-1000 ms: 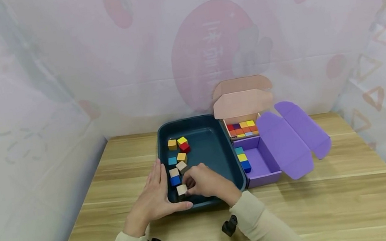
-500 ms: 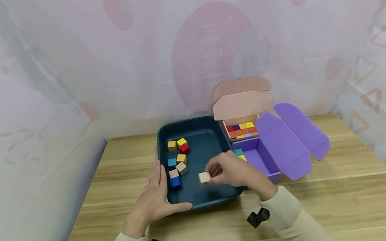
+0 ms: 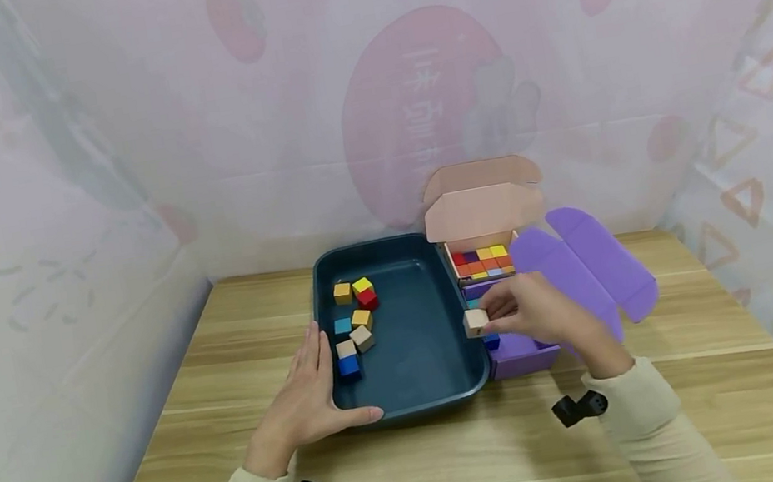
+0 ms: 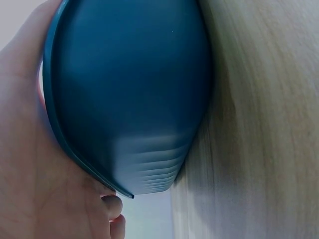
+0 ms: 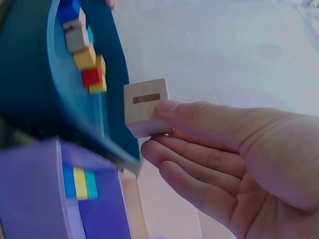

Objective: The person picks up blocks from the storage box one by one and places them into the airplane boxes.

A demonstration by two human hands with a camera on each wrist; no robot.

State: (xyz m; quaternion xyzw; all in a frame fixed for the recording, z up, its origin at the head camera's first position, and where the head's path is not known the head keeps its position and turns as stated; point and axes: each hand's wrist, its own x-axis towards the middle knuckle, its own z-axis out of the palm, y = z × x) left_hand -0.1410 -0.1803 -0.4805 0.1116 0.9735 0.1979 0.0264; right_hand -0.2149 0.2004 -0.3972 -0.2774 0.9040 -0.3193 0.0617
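Note:
My right hand [image 3: 537,310] pinches a plain wooden cube [image 3: 475,323] between thumb and fingers, above the tray's right rim beside the purple box [image 3: 527,362]. In the right wrist view, a dark bar-shaped mark shows on one face of the cube [image 5: 145,102]. My left hand [image 3: 305,397] rests on the near left corner of the dark teal tray [image 3: 428,405], fingers straight along the rim and thumb spread along the front edge. Several coloured and plain cubes [image 3: 361,319] lie along the tray's left side.
Inside the purple box, blue, yellow and teal cubes [image 5: 79,183] stand in a row along one wall. Behind it is an open peach box [image 3: 483,209] holding several coloured cubes [image 3: 482,261]. The purple lid [image 3: 599,266] spreads to the right over the wooden table [image 3: 716,357].
My right hand has picked the plain cube from the tray's near left corner and carried it right, across the tray to the purple box. The left hand has stayed at the corner.

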